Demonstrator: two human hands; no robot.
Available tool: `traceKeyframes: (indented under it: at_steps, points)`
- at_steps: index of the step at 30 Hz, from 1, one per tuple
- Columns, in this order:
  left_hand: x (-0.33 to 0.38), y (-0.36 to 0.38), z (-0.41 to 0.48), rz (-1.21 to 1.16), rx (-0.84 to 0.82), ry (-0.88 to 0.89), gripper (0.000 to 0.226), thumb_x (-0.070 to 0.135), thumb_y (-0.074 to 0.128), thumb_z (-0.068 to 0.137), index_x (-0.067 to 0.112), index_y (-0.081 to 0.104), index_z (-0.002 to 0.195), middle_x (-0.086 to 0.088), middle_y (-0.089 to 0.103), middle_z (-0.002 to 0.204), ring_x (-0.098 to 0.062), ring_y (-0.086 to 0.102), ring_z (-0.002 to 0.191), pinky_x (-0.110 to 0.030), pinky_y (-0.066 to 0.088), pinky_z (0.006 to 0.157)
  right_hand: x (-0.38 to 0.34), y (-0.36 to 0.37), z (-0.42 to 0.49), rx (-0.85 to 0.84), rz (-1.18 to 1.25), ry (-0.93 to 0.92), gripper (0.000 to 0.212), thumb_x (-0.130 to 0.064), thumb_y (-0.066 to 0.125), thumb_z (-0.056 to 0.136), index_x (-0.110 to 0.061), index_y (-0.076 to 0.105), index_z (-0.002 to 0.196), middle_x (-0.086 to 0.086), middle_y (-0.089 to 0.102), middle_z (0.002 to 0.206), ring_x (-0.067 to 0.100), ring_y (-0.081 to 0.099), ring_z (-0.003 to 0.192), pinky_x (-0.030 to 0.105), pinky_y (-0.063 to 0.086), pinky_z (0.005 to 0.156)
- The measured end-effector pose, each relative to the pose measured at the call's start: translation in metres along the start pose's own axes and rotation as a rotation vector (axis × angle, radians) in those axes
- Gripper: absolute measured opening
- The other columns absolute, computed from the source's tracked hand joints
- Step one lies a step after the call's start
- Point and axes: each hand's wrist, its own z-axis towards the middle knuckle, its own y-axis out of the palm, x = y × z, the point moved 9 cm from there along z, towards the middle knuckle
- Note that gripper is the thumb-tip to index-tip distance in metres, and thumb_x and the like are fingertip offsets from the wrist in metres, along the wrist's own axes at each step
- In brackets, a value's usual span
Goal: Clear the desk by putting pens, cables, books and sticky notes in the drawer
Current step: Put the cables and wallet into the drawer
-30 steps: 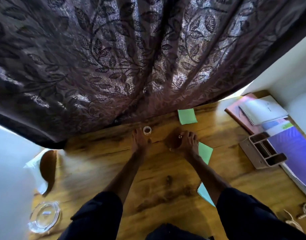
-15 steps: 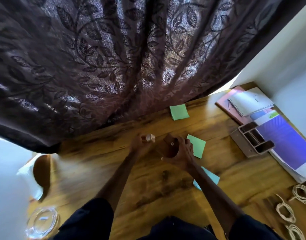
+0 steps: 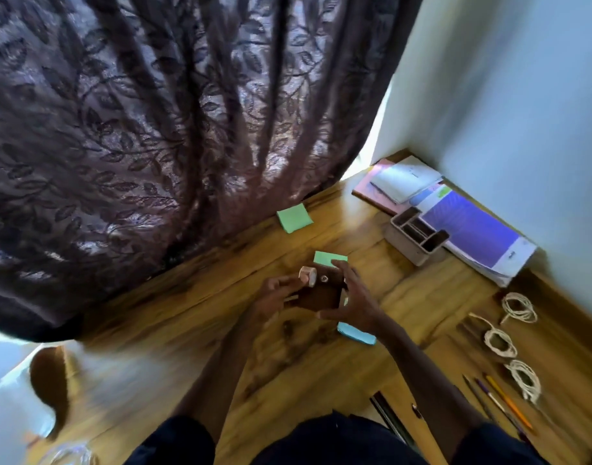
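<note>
A dark brown box (image 3: 318, 298) with a small pale roll (image 3: 307, 275) at its top is gripped above the bench (image 3: 187, 330) between both hands, left hand (image 3: 271, 298) and right hand (image 3: 353, 303), fingers curled around its sides. Green sticky notes (image 3: 328, 257) lie just behind, blue ones (image 3: 356, 333) beneath.

Setting: home study corner, likely a bedroom or living room. Evidence:
- Wood-grain desk (image 3: 193, 330) pushed against a window; daylight leaks at the curtain edges.
- Heavy dark curtain (image 3: 170, 129) with woven leaf pattern, domestic style, draping onto the desk's back edge.
- Plain pale painted wall (image 3: 506, 95) forming a corner at right.
- Stationery: notebooks (image 3: 405, 177) stacked in the corner, purple-covered book (image 3: 472, 229), compartmented pen holder (image 3: 417, 234), green sticky notes (image 3: 294, 218), coiled white cables (image 3: 519, 307), pens (image 3: 502, 402) laid loose.
</note>
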Motion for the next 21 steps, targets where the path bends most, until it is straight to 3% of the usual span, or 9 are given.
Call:
traceKeyframes:
  at_steps: [3,6,8,9,12,16,18,21]
  points:
    - [0.004,0.041,-0.007,-0.04,-0.036,0.054,0.034,0.027,0.074,0.09,0.007,0.072,0.117,-0.009,0.076,0.112,-0.022,0.072,0.107,-0.039,0.06,0.089,0.037,-0.025,-0.024,0.108,0.163,0.151,0.126,-0.04,0.096,0.055,-0.017,0.023,0.155,0.001,0.043,0.147,0.016,0.048,0.133,0.036,0.049,0.105]
    - [-0.006,0.076,-0.005,-0.099,-0.023,0.064,0.047,0.035,0.082,0.08,0.004,0.071,0.114,-0.012,0.076,0.11,-0.026,0.073,0.103,-0.041,0.06,0.086,0.053,-0.043,-0.058,0.133,0.439,0.314,0.082,-0.015,0.09,0.071,-0.014,0.043,0.139,0.006,0.068,0.123,0.019,0.069,0.108,0.032,0.06,0.085]
    - [-0.015,0.104,-0.005,-0.098,-0.008,0.051,0.056,0.037,0.087,0.072,0.001,0.071,0.111,-0.017,0.075,0.11,-0.033,0.073,0.102,-0.049,0.058,0.09,0.063,-0.054,-0.082,0.176,0.629,0.381,0.054,-0.014,0.084,0.079,-0.002,0.059,0.125,0.015,0.074,0.111,0.025,0.074,0.096,0.034,0.062,0.076]
    - [-0.019,0.122,-0.005,-0.093,-0.029,0.053,0.046,0.031,0.084,0.076,0.001,0.072,0.108,-0.018,0.075,0.108,-0.035,0.072,0.101,-0.05,0.058,0.09,0.07,-0.062,-0.094,0.238,0.729,0.412,0.047,-0.015,0.083,0.081,-0.001,0.062,0.121,0.018,0.074,0.109,0.026,0.075,0.093,0.034,0.062,0.074]
    - [-0.024,0.182,-0.012,-0.022,-0.171,0.051,0.014,0.01,0.072,0.088,0.003,0.073,0.101,-0.012,0.077,0.097,-0.028,0.072,0.093,-0.041,0.061,0.083,0.096,-0.086,-0.133,0.464,0.953,0.475,0.044,-0.019,0.083,0.081,-0.003,0.066,0.118,0.017,0.075,0.108,0.029,0.073,0.095,0.039,0.06,0.081]
    - [-0.032,0.261,-0.025,0.124,-0.378,0.069,0.04,0.016,0.078,0.079,-0.002,0.07,0.114,-0.015,0.075,0.104,-0.025,0.072,0.095,-0.037,0.06,0.087,0.129,-0.125,-0.181,0.654,1.187,0.479,0.037,-0.01,0.078,0.083,0.0,0.067,0.117,0.02,0.073,0.112,0.027,0.071,0.093,0.034,0.059,0.071]
    - [-0.039,0.297,-0.033,0.252,-0.461,0.085,0.045,0.022,0.082,0.078,0.002,0.071,0.117,-0.014,0.075,0.109,-0.025,0.072,0.102,-0.037,0.059,0.091,0.151,-0.146,-0.204,0.751,1.259,0.497,0.041,-0.012,0.079,0.081,-0.003,0.067,0.119,0.019,0.073,0.113,0.027,0.07,0.095,0.038,0.058,0.079]
    - [-0.056,0.342,-0.036,0.491,-0.538,0.123,0.039,0.034,0.086,0.078,0.018,0.075,0.112,0.001,0.077,0.108,-0.017,0.072,0.106,-0.033,0.057,0.094,0.181,-0.177,-0.236,0.864,1.331,0.518,0.034,-0.013,0.076,0.085,-0.01,0.067,0.118,0.015,0.074,0.109,0.025,0.07,0.094,0.044,0.056,0.086]
